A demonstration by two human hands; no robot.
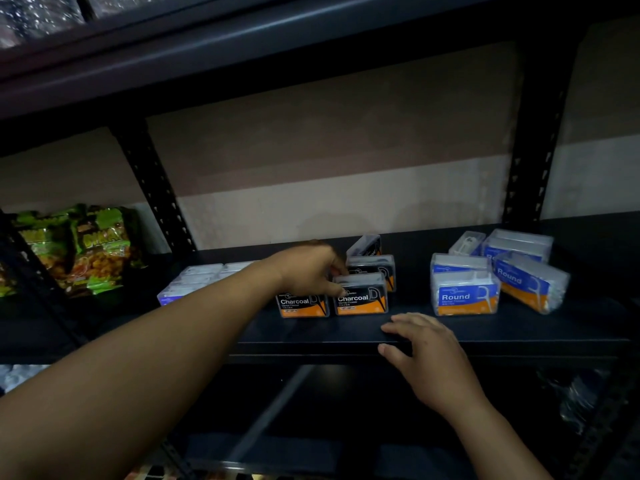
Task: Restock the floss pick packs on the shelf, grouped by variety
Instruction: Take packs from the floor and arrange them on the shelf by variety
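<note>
Left hand (308, 268) pinches the front-right Charcoal pack (362, 299) on the shelf (346, 336), fingers closed on its top; right hand (426, 355) rests open on the edge. Risk — a nudge could topple the tilted pack (365, 244) behind — or mix varieties

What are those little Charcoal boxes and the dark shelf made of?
Charcoal boxes: apparently clear, glossy hard plastic, since the lids show highlights and the printed label sits inside. Shelf: probably metal with a matte dark coat, judging by the punched uprights, though dim light leaves it open.
</note>
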